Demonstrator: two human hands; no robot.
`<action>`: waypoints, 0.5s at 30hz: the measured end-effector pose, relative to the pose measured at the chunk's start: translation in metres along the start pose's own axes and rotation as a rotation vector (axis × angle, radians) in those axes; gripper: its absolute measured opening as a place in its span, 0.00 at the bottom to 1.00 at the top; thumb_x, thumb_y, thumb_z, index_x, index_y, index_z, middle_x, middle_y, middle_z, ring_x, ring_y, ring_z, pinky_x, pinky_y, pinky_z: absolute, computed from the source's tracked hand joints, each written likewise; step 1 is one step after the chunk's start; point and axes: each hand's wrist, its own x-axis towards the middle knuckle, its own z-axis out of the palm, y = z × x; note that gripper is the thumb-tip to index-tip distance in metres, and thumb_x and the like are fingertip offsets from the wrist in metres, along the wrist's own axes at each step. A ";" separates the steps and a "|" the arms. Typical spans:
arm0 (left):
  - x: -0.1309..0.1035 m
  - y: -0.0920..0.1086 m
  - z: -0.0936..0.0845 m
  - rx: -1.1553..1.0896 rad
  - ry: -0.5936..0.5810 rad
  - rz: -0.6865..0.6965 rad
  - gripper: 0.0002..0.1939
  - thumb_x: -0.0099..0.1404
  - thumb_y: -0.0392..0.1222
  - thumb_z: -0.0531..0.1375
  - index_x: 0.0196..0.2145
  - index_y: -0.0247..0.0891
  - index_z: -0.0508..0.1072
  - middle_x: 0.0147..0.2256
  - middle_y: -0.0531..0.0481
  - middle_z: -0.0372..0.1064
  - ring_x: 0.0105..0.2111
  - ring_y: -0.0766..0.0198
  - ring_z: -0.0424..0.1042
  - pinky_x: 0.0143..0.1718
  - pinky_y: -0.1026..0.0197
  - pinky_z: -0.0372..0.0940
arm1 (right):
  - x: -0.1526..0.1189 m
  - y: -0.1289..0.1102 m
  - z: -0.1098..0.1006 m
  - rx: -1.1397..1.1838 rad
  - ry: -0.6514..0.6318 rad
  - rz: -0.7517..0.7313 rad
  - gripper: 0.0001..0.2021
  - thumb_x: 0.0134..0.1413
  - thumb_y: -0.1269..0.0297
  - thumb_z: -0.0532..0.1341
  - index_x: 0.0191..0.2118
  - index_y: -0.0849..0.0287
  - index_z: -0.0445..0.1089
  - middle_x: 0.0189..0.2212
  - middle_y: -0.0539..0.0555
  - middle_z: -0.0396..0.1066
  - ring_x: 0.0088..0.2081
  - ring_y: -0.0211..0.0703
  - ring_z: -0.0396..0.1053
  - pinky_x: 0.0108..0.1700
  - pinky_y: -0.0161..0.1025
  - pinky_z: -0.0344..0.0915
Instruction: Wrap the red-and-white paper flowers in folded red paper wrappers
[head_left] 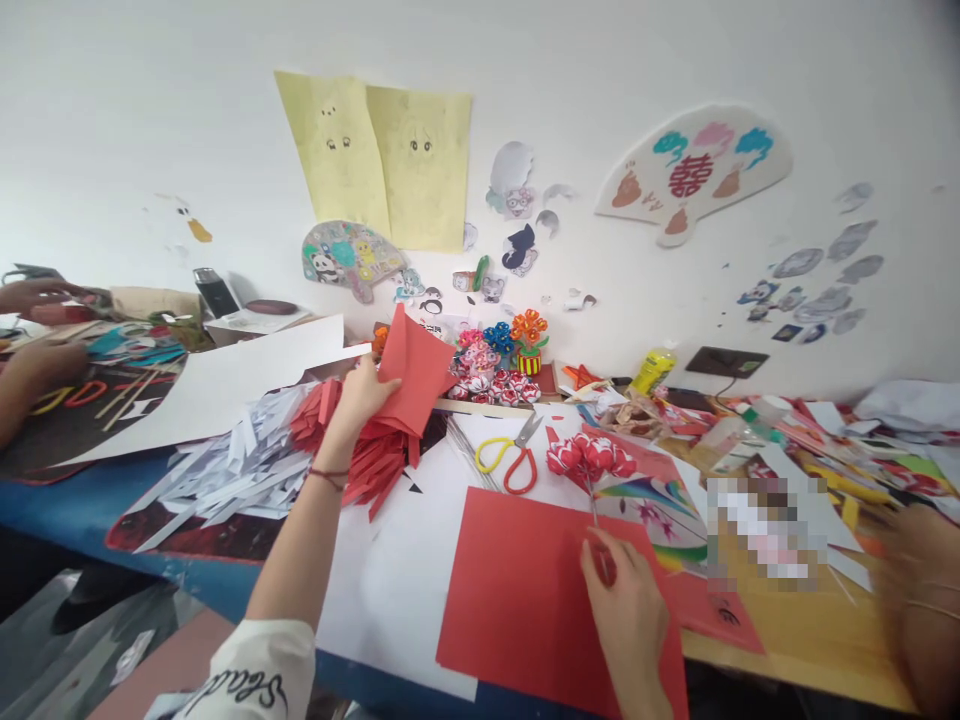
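My left hand (367, 388) is closed on a folded red paper (420, 372), raised above a heap of red paper strips (367, 470). My right hand (628, 610) is over a large red paper sheet (517, 590), fingers curled round the thin stems of a bunch of red-and-white flowers (589, 457). The flower heads point away from me; the stems' lower ends are mostly hidden by the hand. Scissors (517, 462) with one yellow and one red handle lie open beyond the sheet, between my hands. Thin wires (472, 450) lie just left of them.
White paper strips (232, 460) are piled on the left. Finished flowers (495, 365) stand by the wall, including an orange one in a striped pot (529, 362). A yellow bottle (654, 370) and paper clutter fill the right. Other people's hands (52, 385) show at both edges.
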 end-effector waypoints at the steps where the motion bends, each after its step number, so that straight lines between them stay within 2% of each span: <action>1: 0.001 0.004 -0.005 0.108 0.026 -0.018 0.34 0.63 0.41 0.60 0.63 0.25 0.57 0.50 0.31 0.71 0.50 0.42 0.72 0.49 0.46 0.66 | 0.002 0.007 -0.002 -0.037 0.019 0.026 0.26 0.62 0.43 0.47 0.47 0.55 0.74 0.44 0.59 0.75 0.44 0.56 0.71 0.37 0.45 0.64; 3: -0.015 0.016 -0.004 0.313 0.174 0.007 0.30 0.67 0.38 0.55 0.63 0.21 0.55 0.51 0.25 0.69 0.51 0.37 0.70 0.49 0.41 0.64 | 0.007 0.018 -0.006 -0.108 0.041 0.067 0.28 0.61 0.41 0.47 0.49 0.57 0.73 0.45 0.61 0.74 0.46 0.58 0.70 0.39 0.46 0.64; 4: -0.032 0.023 0.002 0.395 0.273 0.057 0.26 0.69 0.36 0.51 0.63 0.21 0.56 0.53 0.23 0.66 0.53 0.36 0.68 0.51 0.38 0.62 | 0.009 0.022 -0.008 -0.134 0.034 0.084 0.29 0.60 0.40 0.48 0.49 0.57 0.73 0.45 0.62 0.73 0.47 0.59 0.70 0.40 0.47 0.64; 5: -0.054 0.029 0.012 0.451 0.314 0.145 0.25 0.70 0.33 0.48 0.63 0.22 0.57 0.55 0.23 0.64 0.55 0.36 0.65 0.53 0.37 0.60 | 0.012 0.025 -0.009 -0.146 0.012 0.096 0.29 0.60 0.40 0.48 0.49 0.57 0.72 0.45 0.62 0.73 0.47 0.60 0.69 0.39 0.47 0.63; 6: -0.081 0.035 0.026 0.482 0.298 0.262 0.25 0.70 0.31 0.47 0.64 0.24 0.57 0.58 0.25 0.62 0.57 0.38 0.63 0.55 0.37 0.58 | 0.015 0.027 -0.010 -0.146 -0.016 0.109 0.28 0.59 0.39 0.49 0.47 0.57 0.73 0.44 0.62 0.74 0.46 0.60 0.70 0.39 0.47 0.63; 7: -0.112 0.039 0.042 0.494 0.224 0.429 0.25 0.70 0.31 0.48 0.64 0.27 0.58 0.59 0.27 0.62 0.58 0.40 0.63 0.57 0.38 0.57 | 0.018 0.028 -0.010 -0.129 -0.052 0.116 0.28 0.59 0.38 0.50 0.46 0.56 0.73 0.43 0.61 0.74 0.44 0.59 0.70 0.38 0.47 0.63; 9: -0.177 0.044 0.079 0.453 -0.006 0.808 0.22 0.71 0.35 0.51 0.61 0.30 0.64 0.57 0.33 0.67 0.56 0.47 0.67 0.56 0.45 0.59 | 0.023 0.027 -0.010 -0.068 -0.125 0.127 0.26 0.58 0.37 0.52 0.43 0.55 0.73 0.40 0.59 0.75 0.40 0.55 0.71 0.36 0.44 0.62; 10: -0.208 0.044 0.097 0.405 -0.124 0.974 0.21 0.72 0.42 0.52 0.59 0.33 0.67 0.55 0.37 0.69 0.55 0.48 0.68 0.55 0.47 0.59 | 0.025 0.025 -0.009 -0.044 -0.151 0.131 0.26 0.57 0.37 0.53 0.41 0.54 0.73 0.38 0.58 0.76 0.38 0.54 0.71 0.35 0.43 0.62; 11: -0.236 0.042 0.113 0.363 -0.191 1.060 0.25 0.71 0.52 0.54 0.58 0.34 0.69 0.54 0.39 0.71 0.54 0.48 0.69 0.54 0.48 0.60 | 0.028 0.024 -0.008 -0.032 -0.172 0.128 0.25 0.56 0.37 0.54 0.40 0.54 0.73 0.36 0.57 0.76 0.36 0.52 0.72 0.34 0.42 0.61; 12: -0.260 0.041 0.126 0.343 -0.222 1.121 0.31 0.69 0.59 0.53 0.59 0.34 0.68 0.56 0.39 0.70 0.55 0.46 0.68 0.53 0.48 0.60 | 0.030 0.022 -0.006 -0.033 -0.192 0.120 0.24 0.56 0.38 0.55 0.39 0.54 0.73 0.34 0.56 0.76 0.35 0.51 0.72 0.33 0.41 0.60; 13: -0.279 0.039 0.136 0.328 -0.204 1.184 0.34 0.68 0.62 0.53 0.60 0.33 0.68 0.59 0.38 0.66 0.57 0.43 0.66 0.53 0.47 0.59 | 0.033 0.020 -0.004 -0.045 -0.215 0.103 0.22 0.56 0.40 0.56 0.38 0.54 0.73 0.32 0.56 0.76 0.33 0.50 0.72 0.32 0.40 0.59; 15: -0.301 0.035 0.146 0.341 -0.098 1.237 0.30 0.69 0.55 0.55 0.60 0.31 0.67 0.62 0.36 0.63 0.58 0.41 0.65 0.55 0.46 0.56 | 0.039 0.018 0.001 -0.073 -0.263 0.055 0.18 0.58 0.45 0.56 0.34 0.54 0.72 0.28 0.54 0.75 0.30 0.48 0.71 0.30 0.38 0.55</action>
